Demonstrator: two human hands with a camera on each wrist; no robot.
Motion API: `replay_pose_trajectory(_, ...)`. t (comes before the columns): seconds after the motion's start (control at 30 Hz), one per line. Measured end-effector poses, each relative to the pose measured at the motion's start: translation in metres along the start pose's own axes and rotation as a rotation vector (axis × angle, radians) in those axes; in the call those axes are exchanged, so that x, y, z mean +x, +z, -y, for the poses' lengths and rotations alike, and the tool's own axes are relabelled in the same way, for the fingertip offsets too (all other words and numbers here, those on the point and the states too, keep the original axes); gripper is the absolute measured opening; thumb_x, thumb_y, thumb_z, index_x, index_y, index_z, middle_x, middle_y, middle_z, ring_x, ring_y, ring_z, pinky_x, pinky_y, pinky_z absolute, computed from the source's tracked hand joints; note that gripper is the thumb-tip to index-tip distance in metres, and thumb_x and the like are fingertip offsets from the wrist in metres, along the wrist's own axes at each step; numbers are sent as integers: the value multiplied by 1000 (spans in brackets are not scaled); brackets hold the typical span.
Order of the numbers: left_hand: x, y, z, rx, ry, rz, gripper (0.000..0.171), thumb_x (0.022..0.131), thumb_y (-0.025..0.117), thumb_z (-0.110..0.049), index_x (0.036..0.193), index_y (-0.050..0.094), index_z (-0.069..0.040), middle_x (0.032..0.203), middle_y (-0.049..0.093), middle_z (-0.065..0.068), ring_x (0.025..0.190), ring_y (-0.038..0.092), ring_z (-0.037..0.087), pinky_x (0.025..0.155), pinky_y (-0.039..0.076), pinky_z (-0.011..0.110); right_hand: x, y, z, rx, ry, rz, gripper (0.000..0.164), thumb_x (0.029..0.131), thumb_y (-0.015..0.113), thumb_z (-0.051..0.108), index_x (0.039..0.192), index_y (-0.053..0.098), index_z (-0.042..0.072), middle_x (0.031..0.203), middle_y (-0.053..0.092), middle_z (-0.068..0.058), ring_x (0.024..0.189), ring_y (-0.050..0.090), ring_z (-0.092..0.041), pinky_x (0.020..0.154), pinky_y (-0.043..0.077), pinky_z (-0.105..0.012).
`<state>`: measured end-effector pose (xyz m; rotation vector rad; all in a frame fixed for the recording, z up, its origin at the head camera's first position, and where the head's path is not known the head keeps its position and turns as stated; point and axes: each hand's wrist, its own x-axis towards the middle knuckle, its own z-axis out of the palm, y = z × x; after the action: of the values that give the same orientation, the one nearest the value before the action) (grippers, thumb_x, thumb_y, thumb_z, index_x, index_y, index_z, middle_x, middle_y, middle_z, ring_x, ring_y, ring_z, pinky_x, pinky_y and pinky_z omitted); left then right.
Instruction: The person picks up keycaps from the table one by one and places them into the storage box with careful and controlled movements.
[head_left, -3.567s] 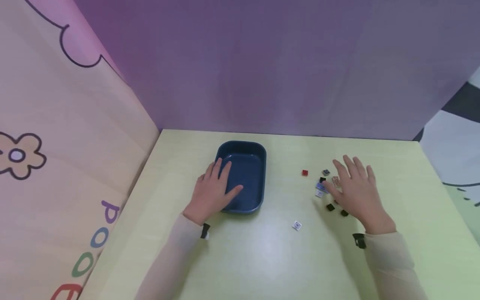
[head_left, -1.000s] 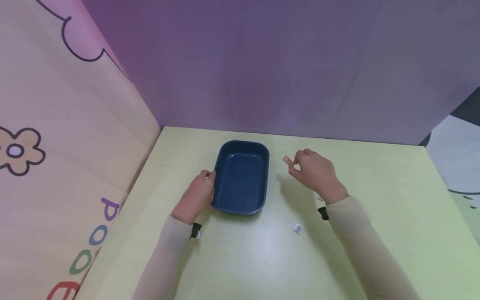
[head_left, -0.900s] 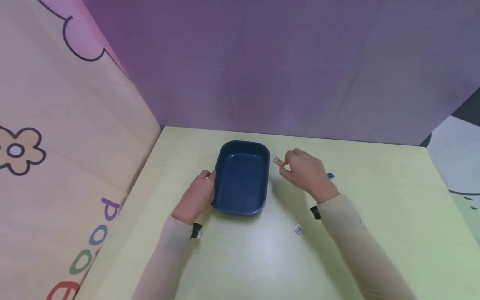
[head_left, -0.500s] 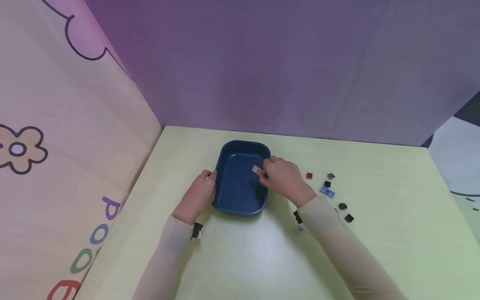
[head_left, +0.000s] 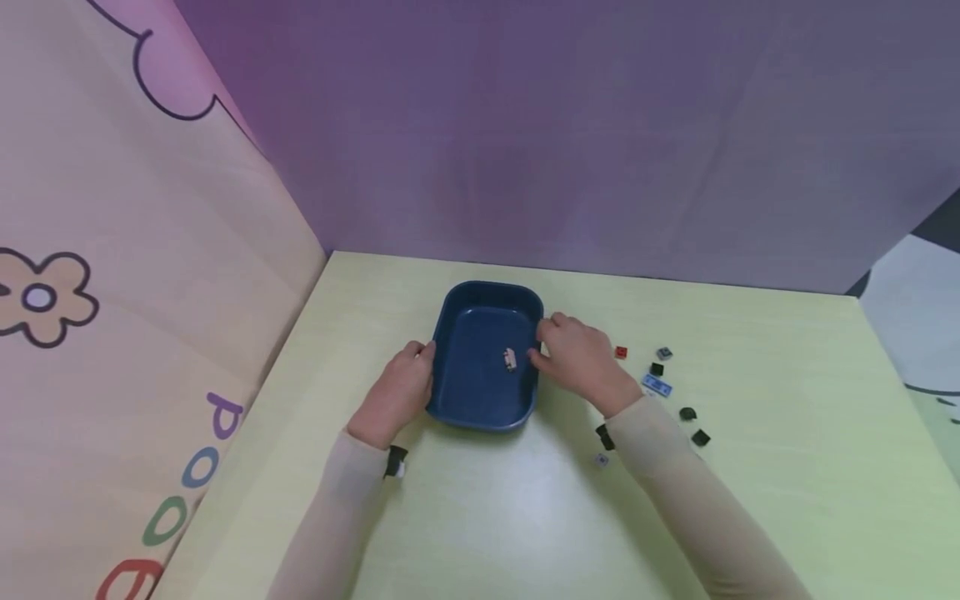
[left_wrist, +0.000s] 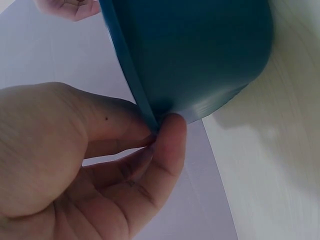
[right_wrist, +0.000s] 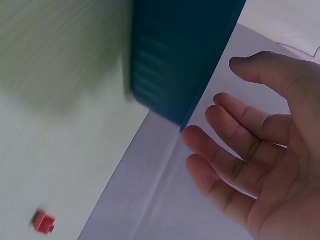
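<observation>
My left hand [head_left: 399,386] pinches the left rim of a dark blue tray [head_left: 480,421]; in the left wrist view its thumb and finger [left_wrist: 172,142] meet at the rim. Inside the tray, right of its middle, lies a small pale pink-orange toy brick [head_left: 510,359]. My right hand [head_left: 581,360] is over the tray's right rim. In the right wrist view its fingers [right_wrist: 220,187] are spread apart, loosely bent, and hold nothing. That view also shows a red toy brick [right_wrist: 44,222] on the table.
Right of the tray lie a long blue brick [head_left: 657,385], a grey piece [head_left: 664,353] and several small black pieces [head_left: 687,413]. A small white piece [head_left: 602,459] sits nearer the front. The right forearm [head_left: 697,492] covers part of the table. A purple wall [head_left: 525,150] stands behind.
My right hand took the pale brick from the pile, carried it left to the tray and let it go inside. The left hand went from lying over the tray to gripping its rim.
</observation>
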<state>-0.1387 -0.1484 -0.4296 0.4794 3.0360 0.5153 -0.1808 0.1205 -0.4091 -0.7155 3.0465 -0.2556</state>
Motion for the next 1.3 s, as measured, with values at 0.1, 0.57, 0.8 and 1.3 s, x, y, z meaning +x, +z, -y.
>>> replay_pose_trajectory(0.1, 0, 0, 0, -6, 5, -2, 45, 98, 55, 1, 140, 46, 16, 122, 57, 28, 108, 61, 36, 90, 54, 43, -4, -1, -11, 13, 16, -22, 30, 94, 70, 29, 109, 69, 4, 97, 63, -8, 83, 63, -25, 60, 57, -42)
replay_pose_trajectory(0.57, -1, 0, 2, -19, 9, -3, 46, 97, 56, 2, 139, 46, 17, 122, 57, 28, 108, 60, 36, 91, 54, 43, -51, -9, -85, 42, 123, -7, 27, 94, 69, 20, 110, 67, -1, 97, 63, -13, 81, 63, -26, 61, 56, -45)
replay_pose_trajectory(0.8, -2, -2, 3, -8, 11, 6, 46, 97, 57, 1, 139, 46, 17, 122, 57, 29, 107, 61, 37, 90, 54, 43, -88, -11, -114, 48, 174, 8, 30, 92, 71, 18, 111, 66, -4, 100, 64, -18, 80, 64, -29, 56, 56, -42)
replay_pose_trajectory(1.3, -4, -4, 5, -13, 7, -8, 46, 97, 58, 2, 138, 46, 18, 120, 57, 29, 106, 61, 37, 89, 55, 43, -104, 15, -132, 72, 256, 158, 35, 91, 72, 21, 112, 65, -5, 101, 63, -20, 85, 62, -33, 62, 56, -47)
